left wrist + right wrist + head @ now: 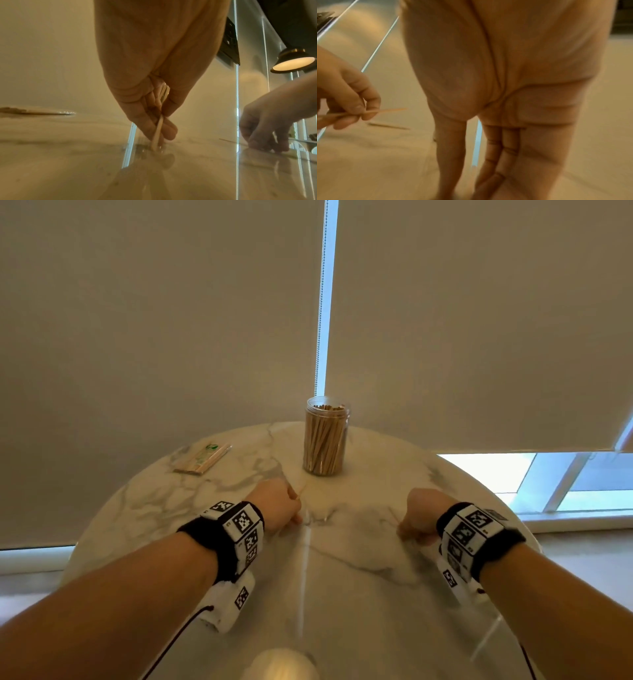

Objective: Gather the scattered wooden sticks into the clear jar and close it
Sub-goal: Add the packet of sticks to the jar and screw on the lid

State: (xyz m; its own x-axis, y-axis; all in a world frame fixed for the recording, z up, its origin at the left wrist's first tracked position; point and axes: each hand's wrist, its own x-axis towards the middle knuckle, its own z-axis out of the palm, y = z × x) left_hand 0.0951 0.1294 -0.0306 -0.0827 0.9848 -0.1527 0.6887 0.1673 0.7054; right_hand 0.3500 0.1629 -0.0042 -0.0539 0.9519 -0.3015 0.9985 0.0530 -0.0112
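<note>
Wooden sticks, light, thin, likely slippery on marble, are being pinched mid-length by the left hand while the right hand's fingertips are pressing another stick at three o'clock, open jar waiting at twelve.

The left hand pinches a few wooden sticks, their ends touching the marble table. To the right, the right hand fingers press a single stick lying flat.

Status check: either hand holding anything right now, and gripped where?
Left hand pinches wooden sticks near mid-length, between thumb and fingers. Right hand: fingers reach down to the table; whether it holds anything cannot be told.
</note>
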